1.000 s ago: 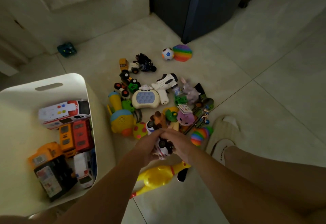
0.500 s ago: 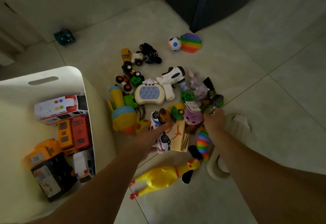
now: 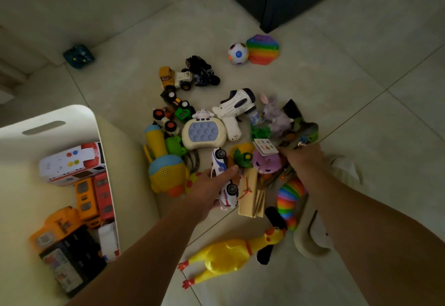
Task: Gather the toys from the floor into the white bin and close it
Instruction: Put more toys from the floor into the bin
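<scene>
Left hand (image 3: 209, 190) grips white toy car (image 3: 223, 180) beside white bin (image 3: 79, 115).

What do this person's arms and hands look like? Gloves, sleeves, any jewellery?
Both forearms are bare to the frame edge, with no sleeves in view. The left hand and right hand wear no gloves. I see no watch, ring or bracelet, though the light is dim.

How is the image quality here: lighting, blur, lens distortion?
Head view: dim, greenish light with no glare; the white bin is the brightest area. Toys inside it look slightly smeared, while the white toy car in the left hand and the right hand stay fairly sharp. Wide-angle bending curves the floor tile seams.
</scene>
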A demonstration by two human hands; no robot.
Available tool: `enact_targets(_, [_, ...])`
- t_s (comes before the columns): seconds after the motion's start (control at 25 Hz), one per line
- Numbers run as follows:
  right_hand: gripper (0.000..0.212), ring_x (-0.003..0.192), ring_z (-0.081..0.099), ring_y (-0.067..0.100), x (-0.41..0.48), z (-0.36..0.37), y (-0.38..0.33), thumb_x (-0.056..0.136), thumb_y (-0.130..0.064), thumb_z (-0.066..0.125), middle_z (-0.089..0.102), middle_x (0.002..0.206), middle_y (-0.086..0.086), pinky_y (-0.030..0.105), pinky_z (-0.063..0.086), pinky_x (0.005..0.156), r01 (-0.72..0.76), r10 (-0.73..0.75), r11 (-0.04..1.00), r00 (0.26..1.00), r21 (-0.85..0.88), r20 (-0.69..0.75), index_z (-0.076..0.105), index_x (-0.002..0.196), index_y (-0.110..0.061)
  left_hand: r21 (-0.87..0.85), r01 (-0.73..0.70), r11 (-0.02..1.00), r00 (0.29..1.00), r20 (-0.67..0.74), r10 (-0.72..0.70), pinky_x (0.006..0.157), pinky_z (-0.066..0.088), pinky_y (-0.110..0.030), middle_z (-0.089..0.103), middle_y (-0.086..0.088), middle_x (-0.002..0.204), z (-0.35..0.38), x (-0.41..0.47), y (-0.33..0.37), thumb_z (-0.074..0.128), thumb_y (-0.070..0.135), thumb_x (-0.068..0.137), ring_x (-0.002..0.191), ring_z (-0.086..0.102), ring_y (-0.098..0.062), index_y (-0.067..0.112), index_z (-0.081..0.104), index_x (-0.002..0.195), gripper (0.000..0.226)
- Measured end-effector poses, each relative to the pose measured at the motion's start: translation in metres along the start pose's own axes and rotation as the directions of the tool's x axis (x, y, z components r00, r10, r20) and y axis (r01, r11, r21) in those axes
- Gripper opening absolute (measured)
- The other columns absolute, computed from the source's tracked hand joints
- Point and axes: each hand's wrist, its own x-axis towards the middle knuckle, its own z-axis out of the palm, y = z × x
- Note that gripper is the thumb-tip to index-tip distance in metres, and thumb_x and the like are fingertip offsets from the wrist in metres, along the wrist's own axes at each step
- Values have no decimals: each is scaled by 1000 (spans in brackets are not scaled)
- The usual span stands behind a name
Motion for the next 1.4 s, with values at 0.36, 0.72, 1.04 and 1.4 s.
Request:
enact_targets(0.36, [61,106,61,35,-60,-48,-5,73,-28,81,62,118,16,36,46,81,169,-129,956,977,239,-172,45,116,-4,-71,-56,996,998,-14,55,60,55,-32,73,-13,103,0,-31,11,67,40,83,81,69,-27,11,60,118,46])
enact_targets(0.72, [62,96,64,29,-187,-99,-81,70,-50,78,66,107,5,33,45,72,590,-546,801,789,99,-282,50,112,-13,-37,-333,942,942,-50,331,73,58,-38,71,-12,92,-48,-144,64,63,34,87,79,69,-28,18,64,107,26])
enact_targets(1.04, [66,95,60,18,-325,-41,-141,70,-53,77,63,107,-2,29,44,75,751,-774,623,632,219,37,52,118,-15,-150,-440,885,852,-381,359,68,57,-37,73,-14,100,-180,-223,48,66,36,82,77,68,-26,14,64,114,38])
enact_targets(1.4, [112,77,63,22,-393,58,-157,80,-40,74,60,94,2,30,49,59,885,-827,376,454,-273,333,-11,151,-28,-180,-243,953,879,-457,138,78,59,-50,74,-16,93,-248,-213,-24,74,42,63,82,73,-32,10,61,113,61])
